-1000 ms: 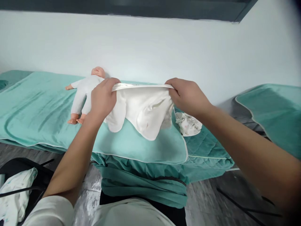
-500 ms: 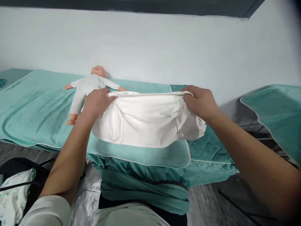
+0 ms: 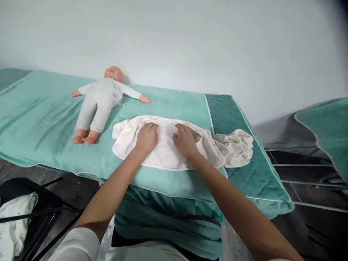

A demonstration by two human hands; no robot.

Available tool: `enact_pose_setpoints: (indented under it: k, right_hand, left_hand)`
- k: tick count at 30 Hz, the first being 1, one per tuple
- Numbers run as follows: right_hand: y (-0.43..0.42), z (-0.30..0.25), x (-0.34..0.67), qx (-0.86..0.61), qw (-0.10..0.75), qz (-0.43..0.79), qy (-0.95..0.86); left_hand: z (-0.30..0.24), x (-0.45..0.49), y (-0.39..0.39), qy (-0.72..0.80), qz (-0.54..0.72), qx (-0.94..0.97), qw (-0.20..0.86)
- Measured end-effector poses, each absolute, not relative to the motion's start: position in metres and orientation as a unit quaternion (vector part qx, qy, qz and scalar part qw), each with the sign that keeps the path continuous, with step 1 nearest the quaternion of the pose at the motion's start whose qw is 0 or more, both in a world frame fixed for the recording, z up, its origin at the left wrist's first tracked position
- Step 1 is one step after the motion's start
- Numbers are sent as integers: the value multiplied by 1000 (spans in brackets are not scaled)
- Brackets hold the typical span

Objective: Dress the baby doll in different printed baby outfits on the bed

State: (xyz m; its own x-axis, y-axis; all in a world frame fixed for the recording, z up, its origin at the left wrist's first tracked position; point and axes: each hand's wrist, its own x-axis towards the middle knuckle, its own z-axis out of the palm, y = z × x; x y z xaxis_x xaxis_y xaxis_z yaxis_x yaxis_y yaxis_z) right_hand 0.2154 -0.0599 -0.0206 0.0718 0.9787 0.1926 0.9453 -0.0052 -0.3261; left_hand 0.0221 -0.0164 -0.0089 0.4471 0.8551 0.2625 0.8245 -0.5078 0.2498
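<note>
A white baby garment point(image 3: 165, 145) lies spread on the teal sheet in front of me, with snaps at its left end. My left hand point(image 3: 147, 137) rests on its left half, fingers bent lightly over the cloth. On the right half lies my right hand point(image 3: 185, 139), thumb and fingers apart. Neither hand is gripping the fabric. A crumpled cream cloth with a faint print point(image 3: 236, 148) touches the garment's right end. A baby doll point(image 3: 100, 96) in a whitish bodysuit lies on its back, arms spread, beyond my left hand.
The teal-covered bed point(image 3: 35, 119) runs along a white wall point(image 3: 174, 47). At the lower left, a black chair point(image 3: 51, 210) holds a printed white cloth point(image 3: 17, 221). Another teal-covered piece point(image 3: 328, 127) with metal bars stands at the right.
The garment, held up by its top edge between both hands, is now down on the bed. Both hands have let go and moved closer together on top of it. The cream cloth has come into view.
</note>
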Motion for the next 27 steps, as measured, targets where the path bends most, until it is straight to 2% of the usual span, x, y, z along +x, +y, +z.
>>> enact_pose_setpoints:
  k: [6,14,27]
  right_hand:
    - [-41,-23,198,-803,127,92,-575]
    - [-28,-19,208,-797,164,33,-581]
    - [26,-32,240,-772,163,-6,-614]
  left_hand:
    - [-19,36,-3,574,143,806,21]
    - [-6,44,19,589,165,788,66]
    - [-15,58,69,592,126,795,35]
